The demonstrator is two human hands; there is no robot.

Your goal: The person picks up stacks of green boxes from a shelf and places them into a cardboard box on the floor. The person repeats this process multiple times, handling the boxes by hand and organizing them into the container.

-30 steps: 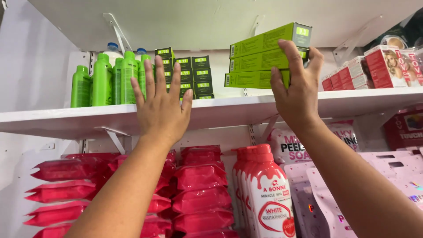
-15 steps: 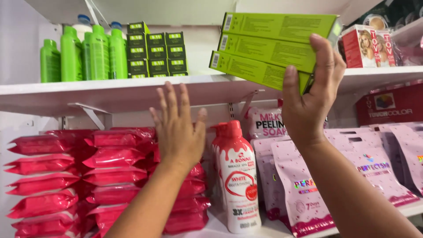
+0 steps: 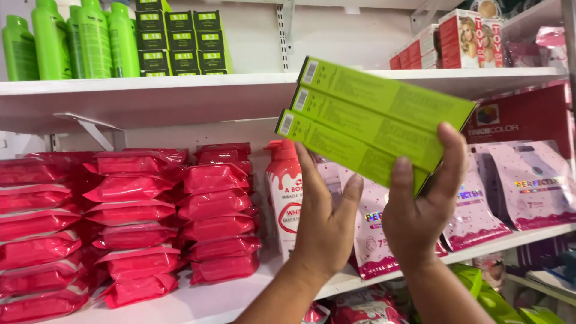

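Stacks of glossy red wipe packets (image 3: 132,222) fill the left end of the lower white shelf (image 3: 198,300). Your left hand (image 3: 327,225) is open, fingers up, touching the underside of three long green cardboard boxes (image 3: 375,120). Your right hand (image 3: 423,213) has its grip closed around their right end, holding them tilted in front of the upper shelf's edge (image 3: 180,99).

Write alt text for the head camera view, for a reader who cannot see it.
The right hand holds three long green boxes up in front of store shelves, the left hand open just below them. Behind are stacked red packets, a red-and-white pump bottle, pink pouches and green bottles.
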